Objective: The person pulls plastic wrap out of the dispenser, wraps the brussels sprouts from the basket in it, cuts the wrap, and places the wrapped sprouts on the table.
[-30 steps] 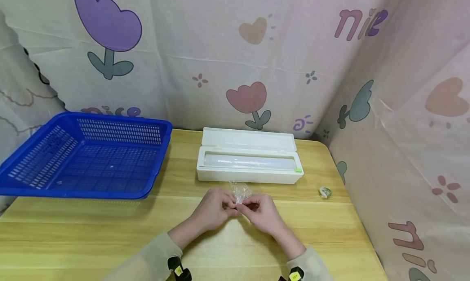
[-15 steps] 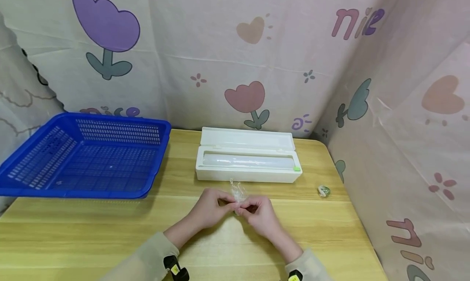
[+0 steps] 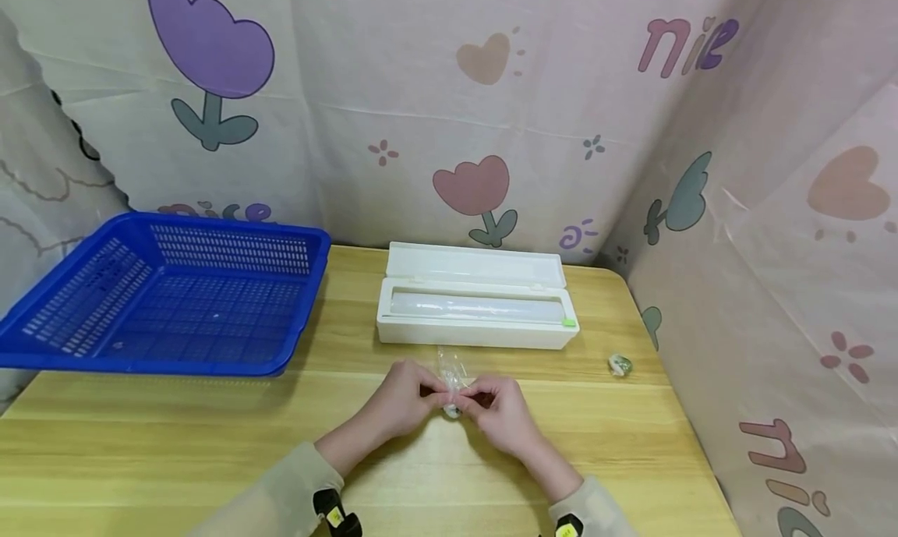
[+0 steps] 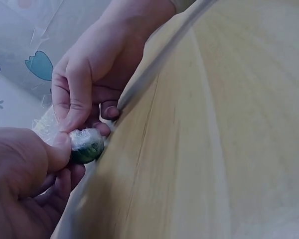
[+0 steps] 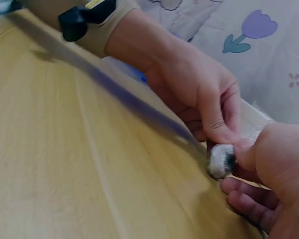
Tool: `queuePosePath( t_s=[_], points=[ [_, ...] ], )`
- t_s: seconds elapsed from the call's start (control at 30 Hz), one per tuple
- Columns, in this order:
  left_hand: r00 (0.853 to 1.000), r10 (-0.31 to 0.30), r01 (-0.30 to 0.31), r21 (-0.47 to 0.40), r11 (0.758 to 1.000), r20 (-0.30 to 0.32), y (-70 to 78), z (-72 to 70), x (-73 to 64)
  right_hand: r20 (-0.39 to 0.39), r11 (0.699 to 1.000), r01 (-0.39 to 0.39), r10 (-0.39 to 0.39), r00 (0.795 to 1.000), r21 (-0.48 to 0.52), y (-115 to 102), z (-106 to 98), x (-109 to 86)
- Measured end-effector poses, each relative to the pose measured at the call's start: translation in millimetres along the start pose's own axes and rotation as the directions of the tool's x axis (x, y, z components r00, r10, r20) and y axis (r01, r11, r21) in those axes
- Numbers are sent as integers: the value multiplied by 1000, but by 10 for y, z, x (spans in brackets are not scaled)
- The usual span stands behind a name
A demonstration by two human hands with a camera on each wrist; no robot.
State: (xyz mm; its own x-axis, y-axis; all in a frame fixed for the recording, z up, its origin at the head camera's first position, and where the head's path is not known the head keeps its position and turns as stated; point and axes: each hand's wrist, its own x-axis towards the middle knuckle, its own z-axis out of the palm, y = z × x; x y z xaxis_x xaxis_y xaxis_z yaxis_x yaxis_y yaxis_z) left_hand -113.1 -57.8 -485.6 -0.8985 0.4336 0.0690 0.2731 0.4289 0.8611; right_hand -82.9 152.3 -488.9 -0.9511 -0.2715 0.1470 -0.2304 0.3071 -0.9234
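Near the middle of the table, my left hand (image 3: 400, 400) and right hand (image 3: 498, 412) meet fingertip to fingertip. Both pinch the gathered neck of a piece of cling film (image 3: 451, 367), whose loose crinkled end stands up beyond the fingers. Below the pinch sits a small round green-and-white piece (image 4: 87, 146) wrapped in the film; its exact kind is unclear. The right wrist view shows the wrapped piece (image 5: 221, 161) just under the thumbs. Behind the hands stands an open white cling film box (image 3: 477, 335) with a film roll (image 3: 477, 307) inside.
A similar small wrapped green-and-white piece (image 3: 620, 365) lies at the table's right side. At the left stands a large blue plastic basket (image 3: 305, 319). A green slider (image 3: 568, 323) sits at the box's right end. Printed cloth (image 3: 393, 61) hangs behind and at the sides.
The film's upright end has drawn narrower between the fingers. The wrapped piece now shows below the fingertips, where it was mostly hidden before. Box and basket stay where they were.
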Motion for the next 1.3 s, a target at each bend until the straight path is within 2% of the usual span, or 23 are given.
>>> queuePosePath(
  t_s=[0.17, 0.23, 0.3, 0.37, 0.43, 0.53, 0.63, 0.77, 0.93, 1.07, 1.17, 1.3],
  points=[
    [1000, 32, -32, -9, 999, -1, 4, 39, -39, 23, 992, -120, 119, 993, 45, -19, -27, 11],
    [997, 70, -70, 1, 998, -18, 4, 55, -48, 31, 986, -153, 151, 988, 69, -48, -32, 9],
    [990, 134, -132, 31, 991, -52, 7, 66, -45, 33, 982, -168, 166, 986, 81, -77, -35, 9],
    [975, 202, -196, 71, 978, -89, 15, 71, -33, 26, 987, -145, 143, 989, 63, -77, -38, 15],
    [959, 255, -242, 111, 964, -121, 21, 75, -22, 32, 996, -80, 79, 996, 32, -70, -42, 25],
    [946, 292, -271, 149, 951, -143, 13, 83, -18, 50, 999, 37, -36, 998, -18, -37, -57, 37],
    [948, 285, -266, 138, 954, -144, -7, 96, -30, 55, 992, 120, -118, 991, -28, 11, -60, 42],
    [959, 250, -241, 84, 967, -136, -29, 110, -70, 18, 990, 142, -142, 990, 4, 81, -47, 37],
    [979, 171, -174, -25, 984, -108, -38, 104, -97, -4, 995, 83, -83, 997, 63, 82, -31, 19],
    [990, 133, -138, -146, 980, -44, -41, 31, -86, -25, 995, 61, -59, 998, 77, 51, 10, 8],
    [989, 147, -148, -163, 975, -18, -37, -4, -72, -44, 996, 42, -39, 998, 77, 48, 32, 9],
    [987, 155, -160, -121, 980, -48, -39, 21, -50, -30, 996, -36, 39, 999, 80, 43, 15, 16]
  ],
)
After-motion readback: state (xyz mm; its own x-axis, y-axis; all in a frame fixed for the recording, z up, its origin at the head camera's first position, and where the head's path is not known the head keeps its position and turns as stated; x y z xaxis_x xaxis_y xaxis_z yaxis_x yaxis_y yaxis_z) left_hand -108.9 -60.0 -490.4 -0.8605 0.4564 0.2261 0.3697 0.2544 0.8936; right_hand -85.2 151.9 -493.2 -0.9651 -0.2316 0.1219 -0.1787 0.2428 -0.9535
